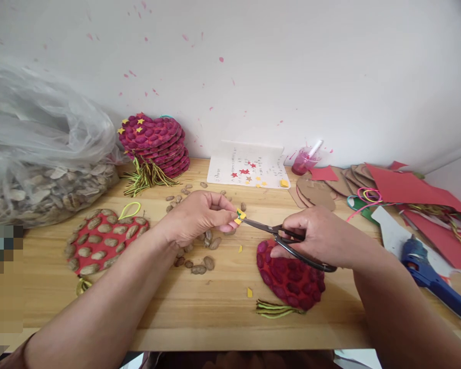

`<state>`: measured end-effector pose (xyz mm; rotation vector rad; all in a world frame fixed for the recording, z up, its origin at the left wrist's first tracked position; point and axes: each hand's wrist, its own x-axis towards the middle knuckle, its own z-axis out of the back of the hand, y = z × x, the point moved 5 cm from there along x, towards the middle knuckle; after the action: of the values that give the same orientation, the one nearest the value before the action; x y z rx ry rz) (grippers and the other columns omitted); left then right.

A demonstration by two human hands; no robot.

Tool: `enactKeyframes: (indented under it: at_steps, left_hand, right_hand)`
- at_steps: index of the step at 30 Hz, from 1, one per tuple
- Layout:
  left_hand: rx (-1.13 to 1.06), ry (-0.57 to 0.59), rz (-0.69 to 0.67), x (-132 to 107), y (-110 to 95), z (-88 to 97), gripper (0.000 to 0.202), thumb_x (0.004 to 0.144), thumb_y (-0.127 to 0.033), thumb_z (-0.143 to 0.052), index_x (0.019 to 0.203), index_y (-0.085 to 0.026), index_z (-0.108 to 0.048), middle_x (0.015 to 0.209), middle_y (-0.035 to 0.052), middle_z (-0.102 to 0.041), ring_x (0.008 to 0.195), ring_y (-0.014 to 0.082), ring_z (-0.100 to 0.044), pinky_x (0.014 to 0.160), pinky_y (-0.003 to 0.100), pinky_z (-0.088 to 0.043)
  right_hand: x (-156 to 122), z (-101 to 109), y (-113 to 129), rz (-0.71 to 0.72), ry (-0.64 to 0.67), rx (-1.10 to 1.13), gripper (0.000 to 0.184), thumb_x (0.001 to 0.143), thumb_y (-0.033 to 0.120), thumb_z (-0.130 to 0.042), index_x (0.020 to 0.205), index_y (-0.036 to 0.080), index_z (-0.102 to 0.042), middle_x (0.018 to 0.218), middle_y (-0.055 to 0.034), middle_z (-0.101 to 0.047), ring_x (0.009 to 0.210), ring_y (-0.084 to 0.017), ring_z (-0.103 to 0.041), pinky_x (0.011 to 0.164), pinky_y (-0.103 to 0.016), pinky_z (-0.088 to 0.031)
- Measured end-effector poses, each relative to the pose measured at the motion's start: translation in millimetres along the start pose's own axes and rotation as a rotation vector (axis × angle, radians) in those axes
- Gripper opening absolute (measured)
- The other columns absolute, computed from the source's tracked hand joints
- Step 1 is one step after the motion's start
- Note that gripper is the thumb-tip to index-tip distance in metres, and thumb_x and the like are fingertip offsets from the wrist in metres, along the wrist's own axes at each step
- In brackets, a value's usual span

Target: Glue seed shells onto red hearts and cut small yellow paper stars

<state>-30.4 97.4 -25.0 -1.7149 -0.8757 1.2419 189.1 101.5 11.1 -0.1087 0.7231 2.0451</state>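
Between the thumb and fingers of my left hand [207, 212] is pinched a small piece of yellow paper [239, 216] with a dark mark on it. My right hand [317, 233] grips dark-handled scissors [269, 228], whose blade tips meet the paper's edge. Below the scissors lies a red heart covered in purple-painted peanut shells [292, 287], with a green yarn tassel [274, 308], partly hidden by my right hand. Two yellow scraps [249, 292] rest on the table. Loose peanuts [209, 264] are scattered under and around my left hand.
At left, a red heart with plain peanuts [107, 238] lies near a plastic bag of peanuts [49, 189]. Behind are stacked purple hearts [157, 141], a paper with stars [226, 161] and a cup [304, 163]. Cardboard, red paper [415, 189] and a blue glue gun [426, 266] lie right.
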Motion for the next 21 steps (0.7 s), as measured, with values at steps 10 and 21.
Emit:
enactKeyframes:
  at_steps: [10, 21]
  left_hand:
    - [-0.012, -0.008, 0.005, 0.3, 0.1, 0.9, 0.022, 0.062, -0.022, -0.087, 0.07, -0.013, -0.069, 0.071, 0.0081, -0.075, 0.063, 0.0123, -0.068, 0.062, 0.021, -0.055]
    - [-0.016, -0.012, 0.018, 6.8, 7.9, -2.6, 0.019, 0.065, -0.019, -0.085, 0.071, -0.011, -0.068, 0.068, 0.007, -0.074, 0.062, 0.0108, -0.068, 0.062, 0.019, -0.054]
  right_hand:
    - [0.9, -0.1, -1.0, 0.023, -0.023, 0.005, 0.051, 0.076, 0.057, -0.066, 0.056, 0.019, -0.041, 0.055, 0.0052, -0.033, 0.053, -0.01, -0.029, 0.048, -0.026, -0.019]
    - [4.2, 1.2, -4.9, 0.064, -0.012, -0.036, 0.049, 0.077, 0.057, -0.065, 0.056, 0.019, -0.043, 0.055, 0.0054, -0.036, 0.052, -0.01, -0.032, 0.049, -0.026, -0.021]
